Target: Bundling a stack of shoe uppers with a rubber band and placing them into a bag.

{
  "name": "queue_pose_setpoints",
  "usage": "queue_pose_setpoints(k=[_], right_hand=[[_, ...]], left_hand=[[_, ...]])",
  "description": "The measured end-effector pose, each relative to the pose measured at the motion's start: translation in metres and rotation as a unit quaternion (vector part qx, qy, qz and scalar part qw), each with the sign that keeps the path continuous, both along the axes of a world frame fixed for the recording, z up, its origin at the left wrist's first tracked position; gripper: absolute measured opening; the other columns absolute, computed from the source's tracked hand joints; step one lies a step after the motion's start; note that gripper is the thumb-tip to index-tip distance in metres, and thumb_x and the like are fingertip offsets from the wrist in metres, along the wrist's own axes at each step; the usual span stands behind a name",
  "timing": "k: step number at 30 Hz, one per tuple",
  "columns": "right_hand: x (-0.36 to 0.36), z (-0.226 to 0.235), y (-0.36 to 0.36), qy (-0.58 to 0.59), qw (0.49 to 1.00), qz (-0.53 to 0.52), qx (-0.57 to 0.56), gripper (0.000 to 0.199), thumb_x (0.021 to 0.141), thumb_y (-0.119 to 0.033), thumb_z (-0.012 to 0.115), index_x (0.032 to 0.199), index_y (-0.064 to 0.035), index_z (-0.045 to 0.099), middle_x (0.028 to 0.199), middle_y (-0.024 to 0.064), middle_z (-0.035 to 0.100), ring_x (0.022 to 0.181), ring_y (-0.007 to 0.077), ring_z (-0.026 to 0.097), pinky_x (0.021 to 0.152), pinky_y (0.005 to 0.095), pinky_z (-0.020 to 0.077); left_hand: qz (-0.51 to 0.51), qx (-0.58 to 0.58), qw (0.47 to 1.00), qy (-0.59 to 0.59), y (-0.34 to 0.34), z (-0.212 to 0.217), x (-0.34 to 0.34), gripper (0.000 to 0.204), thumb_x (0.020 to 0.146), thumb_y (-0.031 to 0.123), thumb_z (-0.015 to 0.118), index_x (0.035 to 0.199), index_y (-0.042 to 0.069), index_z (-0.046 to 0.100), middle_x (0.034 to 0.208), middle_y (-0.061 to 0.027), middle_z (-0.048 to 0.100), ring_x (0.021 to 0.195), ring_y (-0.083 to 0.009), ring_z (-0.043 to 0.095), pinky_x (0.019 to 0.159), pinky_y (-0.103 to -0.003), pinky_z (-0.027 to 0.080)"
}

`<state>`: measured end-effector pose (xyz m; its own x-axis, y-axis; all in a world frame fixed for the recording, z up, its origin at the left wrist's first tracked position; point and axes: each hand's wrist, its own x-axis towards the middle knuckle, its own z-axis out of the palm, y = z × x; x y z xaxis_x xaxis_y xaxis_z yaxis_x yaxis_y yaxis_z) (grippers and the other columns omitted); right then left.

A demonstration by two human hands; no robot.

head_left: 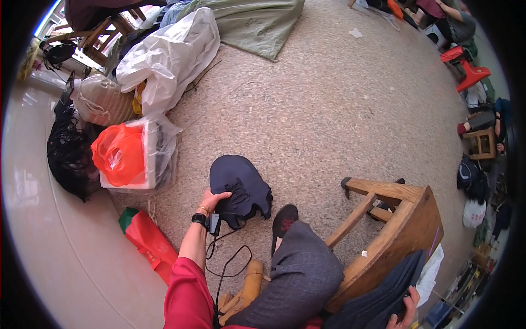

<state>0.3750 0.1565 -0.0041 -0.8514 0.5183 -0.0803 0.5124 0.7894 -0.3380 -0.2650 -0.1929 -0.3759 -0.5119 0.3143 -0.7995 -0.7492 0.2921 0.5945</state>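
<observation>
Much speckled floor (318, 115), stool (402, 233) — left fingers (223, 195) round navy fabric (239, 178), right fingers (412, 296) round cloth (375, 296)

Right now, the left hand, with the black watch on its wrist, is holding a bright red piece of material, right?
Not quite: the head view shows the piece of material is dark blue, not bright red. The left hand with the black watch does hold it.
</observation>
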Motion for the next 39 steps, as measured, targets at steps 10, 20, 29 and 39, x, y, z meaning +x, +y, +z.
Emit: queue_pose_setpoints(k=[10, 20, 29, 39], right_hand=[[-0.194, 0.063, -0.059, 0.056, 0.994, -0.085, -0.04, 0.049, 0.097, -0.035, 0.056, 0.13, 0.0002, 0.052, 0.136, 0.0264, 0.054, 0.122, 0.0447, 0.052, 0.106, 0.0517, 0.0384], [-0.201, 0.072, -0.055, 0.043, 0.992, -0.098, -0.067, 0.051, 0.096, -0.039, 0.059, 0.128, 0.0003, 0.055, 0.139, 0.0216, 0.054, 0.126, 0.0426, 0.05, 0.11, 0.05, 0.035], [-0.184, 0.065, -0.054, 0.102, 0.986, -0.113, -0.068, 0.049, 0.088, -0.04, 0.061, 0.114, 0.0022, 0.062, 0.13, 0.0222, 0.059, 0.124, 0.0425, 0.051, 0.111, 0.0506, 0.034], [-0.176, 0.054, -0.047, 0.212, 0.973, -0.064, -0.065, 0.05, 0.074, -0.022, 0.077, 0.119, -0.0028, 0.066, 0.131, 0.0178, 0.059, 0.124, 0.0394, 0.052, 0.109, 0.0509, 0.0374]], left_hand=[[0.036, 0.039, 0.998, 0.037, 0.008, 0.019, 0.02, 0.049, 0.071, 0.008, 0.085, 0.114, -0.004, 0.065, 0.104, -0.0126, 0.071, 0.088, -0.0226, 0.07, 0.078, -0.037, 0.061], [0.014, 0.061, 0.992, 0.112, 0.049, 0.087, 0.024, 0.047, 0.075, 0.008, 0.082, 0.118, 0.0, 0.064, 0.108, -0.0089, 0.07, 0.094, -0.0208, 0.069, 0.084, -0.036, 0.058], [0.042, 0.188, 0.947, 0.256, 0.119, 0.224, -0.012, 0.042, 0.078, 0.005, 0.079, 0.117, -0.001, 0.064, 0.109, -0.0071, 0.07, 0.094, -0.0183, 0.068, 0.086, -0.033, 0.055], [0.002, 0.37, 0.894, 0.252, 0.145, 0.415, 0.04, 0.05, 0.083, 0.002, 0.071, 0.131, -0.001, 0.055, 0.121, -0.0099, 0.065, 0.107, -0.0221, 0.065, 0.097, -0.034, 0.05]])
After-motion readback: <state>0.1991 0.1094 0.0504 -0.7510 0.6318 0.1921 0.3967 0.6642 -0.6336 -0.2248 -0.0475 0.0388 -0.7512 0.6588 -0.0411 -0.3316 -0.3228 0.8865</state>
